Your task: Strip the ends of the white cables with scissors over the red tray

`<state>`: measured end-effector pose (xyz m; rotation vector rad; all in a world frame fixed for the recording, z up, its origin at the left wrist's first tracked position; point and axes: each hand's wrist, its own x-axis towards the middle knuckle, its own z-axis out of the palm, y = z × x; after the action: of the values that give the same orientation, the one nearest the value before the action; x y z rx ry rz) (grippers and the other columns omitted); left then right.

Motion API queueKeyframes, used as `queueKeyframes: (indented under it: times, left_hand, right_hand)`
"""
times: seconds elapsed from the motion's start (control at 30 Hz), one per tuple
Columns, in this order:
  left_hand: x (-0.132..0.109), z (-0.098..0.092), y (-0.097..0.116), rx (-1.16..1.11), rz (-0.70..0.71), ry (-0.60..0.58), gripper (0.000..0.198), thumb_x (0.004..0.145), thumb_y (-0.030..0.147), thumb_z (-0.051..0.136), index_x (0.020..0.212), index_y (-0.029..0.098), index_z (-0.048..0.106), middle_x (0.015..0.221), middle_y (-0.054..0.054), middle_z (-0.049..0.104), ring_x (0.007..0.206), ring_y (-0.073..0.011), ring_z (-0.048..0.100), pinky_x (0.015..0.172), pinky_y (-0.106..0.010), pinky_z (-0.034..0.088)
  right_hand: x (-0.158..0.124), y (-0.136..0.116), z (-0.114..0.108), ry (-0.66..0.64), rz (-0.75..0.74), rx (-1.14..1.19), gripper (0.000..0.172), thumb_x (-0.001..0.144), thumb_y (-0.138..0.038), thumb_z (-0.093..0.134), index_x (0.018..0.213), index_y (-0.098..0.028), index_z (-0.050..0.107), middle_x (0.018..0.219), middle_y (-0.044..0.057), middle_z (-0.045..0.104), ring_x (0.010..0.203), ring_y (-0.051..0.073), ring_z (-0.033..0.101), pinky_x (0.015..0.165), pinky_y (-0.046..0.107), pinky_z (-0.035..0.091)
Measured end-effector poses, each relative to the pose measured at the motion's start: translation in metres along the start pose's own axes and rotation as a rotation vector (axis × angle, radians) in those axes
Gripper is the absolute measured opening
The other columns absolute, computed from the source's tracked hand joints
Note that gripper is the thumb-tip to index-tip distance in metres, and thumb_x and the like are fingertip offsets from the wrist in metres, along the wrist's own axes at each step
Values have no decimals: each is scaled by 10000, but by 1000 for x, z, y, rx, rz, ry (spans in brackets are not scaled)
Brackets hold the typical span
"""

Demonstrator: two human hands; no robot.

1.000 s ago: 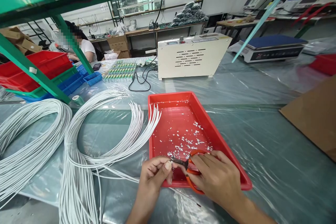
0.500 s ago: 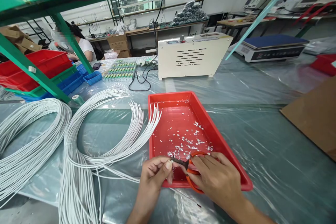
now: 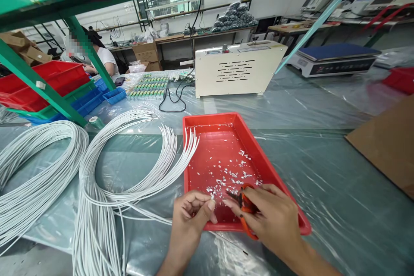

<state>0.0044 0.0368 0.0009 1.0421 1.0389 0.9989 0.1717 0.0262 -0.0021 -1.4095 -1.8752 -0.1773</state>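
Over the near rim of a red tray, my left hand pinches the end of a white cable between thumb and forefinger. My right hand grips orange-handled scissors, whose dark blades point left and stand apart from the cable end. Small white and silvery scraps lie scattered on the tray floor. Left of the tray rests a large coil of white cables, with some cut ends hanging over the tray's left rim.
Another cable coil lies at the far left. Behind the tray stand a cream machine and green circuit boards. Stacked bins, a scale and cardboard flank the table. A person sits beyond.
The scissors in my right hand have moved right, away from my left fingers. The cable end at my left fingertips now shows white. My left hand has barely moved.
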Motion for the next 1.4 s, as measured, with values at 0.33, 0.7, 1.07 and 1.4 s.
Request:
queueKeyframes:
  times: [0.33, 0.7, 1.07, 1.4]
  left_hand:
    - [-2, 1, 1, 55, 32, -33, 209, 716, 310, 654, 662, 112, 622, 475, 7, 567, 448, -76, 455, 475, -181, 336]
    - [-6, 2, -3, 16, 148, -69, 104, 727, 229, 652, 708, 136, 694, 537, -28, 626, 499, -111, 517, 505, -212, 393]
    - [-2, -1, 4, -113, 51, -106, 115, 758, 243, 631, 728, 143, 680, 473, 22, 585, 431, -55, 459, 478, -161, 344]
    - [-3, -2, 2, -111, 5, -85, 174, 774, 275, 607, 727, 115, 659, 463, 20, 553, 426, -65, 419, 474, -183, 305]
  right_hand:
    - [23, -11, 1, -439, 504, 565, 468, 697, -449, 620, 503, -204, 272, 507, -63, 271, 494, 94, 264, 459, 228, 212]
    - [22, -9, 11, -826, 828, 1441, 485, 775, -407, 526, 378, -187, 357, 317, -71, 336, 357, 61, 332, 472, 219, 322]
    - [17, -13, 10, -614, 785, 1169, 436, 777, -527, 500, 513, -193, 405, 411, -64, 376, 403, 85, 321, 442, 226, 245]
    - [4, -1, -1, -25, -91, -89, 280, 767, -281, 540, 514, -174, 486, 438, -15, 507, 440, 116, 428, 641, 304, 329]
